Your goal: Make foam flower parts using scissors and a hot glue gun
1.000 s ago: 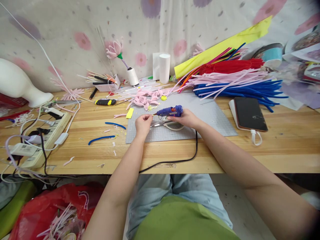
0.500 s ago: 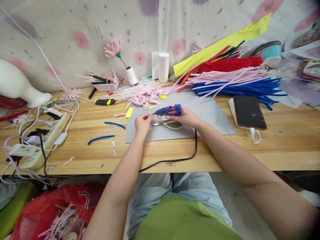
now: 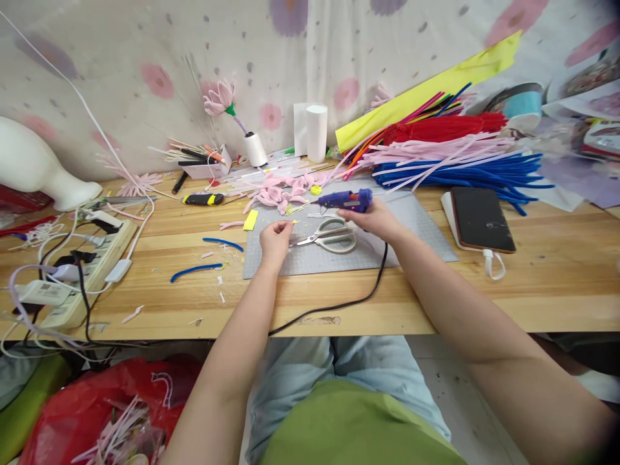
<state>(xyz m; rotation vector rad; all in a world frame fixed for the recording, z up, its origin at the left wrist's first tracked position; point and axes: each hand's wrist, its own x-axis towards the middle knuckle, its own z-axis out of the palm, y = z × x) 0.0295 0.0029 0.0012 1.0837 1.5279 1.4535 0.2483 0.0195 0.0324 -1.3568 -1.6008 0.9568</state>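
My right hand (image 3: 372,219) is wrapped round the handle of a blue hot glue gun (image 3: 345,199), its nozzle pointing left above the grey cutting mat (image 3: 411,239). My left hand (image 3: 275,242) is pinched at the mat's left side. A tiny yellow tip (image 3: 295,222) sticks out of its fingers; the rest is hidden, so I cannot make out its kind. Scissors (image 3: 334,236) with pale grey handles lie on the mat between my hands. Just behind are pink fuzzy-stem petals (image 3: 278,192), thin yellow pieces (image 3: 296,208) and a yellow disc (image 3: 316,190).
Bundles of blue (image 3: 460,174), pink and red fuzzy stems lie at the back right. A phone-like black slab (image 3: 479,218) sits at the right. The gun's black cord (image 3: 334,306) loops to the front edge. A loaded power strip (image 3: 92,271) and a utility knife (image 3: 203,199) are on the left.
My right hand has drawn the glue gun to the right and slightly up, away from my left fingers. The scissors are now uncovered. My left hand has hardly moved.
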